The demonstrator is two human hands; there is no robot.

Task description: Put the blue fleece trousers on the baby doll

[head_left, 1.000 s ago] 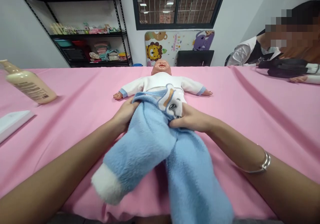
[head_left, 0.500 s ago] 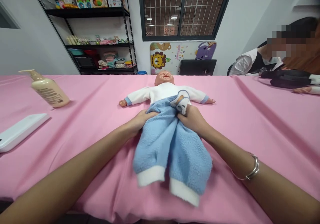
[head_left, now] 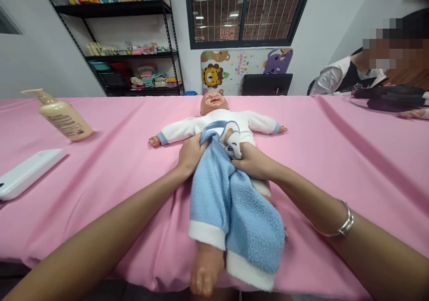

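A baby doll (head_left: 214,113) in a white top lies on its back on the pink table cover (head_left: 117,158), head away from me. Blue fleece trousers (head_left: 231,202) with white cuffs cover its lower body. My left hand (head_left: 189,153) grips the trousers' waistband at the doll's left side. On the other side, my right hand (head_left: 251,161) pinches the waistband, where a small printed patch is bunched. One bare doll foot (head_left: 204,269) sticks out of the left trouser leg near the table's front edge.
A cream pump bottle (head_left: 62,117) and a flat white box (head_left: 28,172) lie at the left. A person leans on the table at the far right beside a dark bag (head_left: 392,99). Behind stand a black shelf rack (head_left: 130,46) and a cartoon mat (head_left: 234,66).
The trousers have been drawn up the doll's body. A bare foot now shows out of the left cuff, and both hands have moved up toward the doll's waist.
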